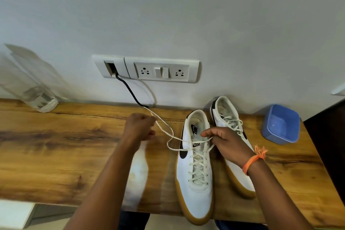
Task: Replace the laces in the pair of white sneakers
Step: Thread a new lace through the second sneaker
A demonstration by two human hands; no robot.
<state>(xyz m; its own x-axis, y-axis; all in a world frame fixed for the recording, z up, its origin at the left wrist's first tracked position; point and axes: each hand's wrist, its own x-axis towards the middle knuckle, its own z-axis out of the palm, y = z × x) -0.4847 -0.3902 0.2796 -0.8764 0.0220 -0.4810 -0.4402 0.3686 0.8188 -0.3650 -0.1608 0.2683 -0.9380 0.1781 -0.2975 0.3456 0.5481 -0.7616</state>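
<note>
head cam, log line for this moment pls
left hand pulls lace | right hand pinches lace at near sneaker | far sneaker laced

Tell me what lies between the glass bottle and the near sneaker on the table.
In the head view, the left hand gripping the lace lies between bottle and near sneaker; otherwise bare table.

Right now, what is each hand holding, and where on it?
Left hand pinches the near sneaker's lace near its free end; right hand pinches the other end beside the top eyelets.
</note>
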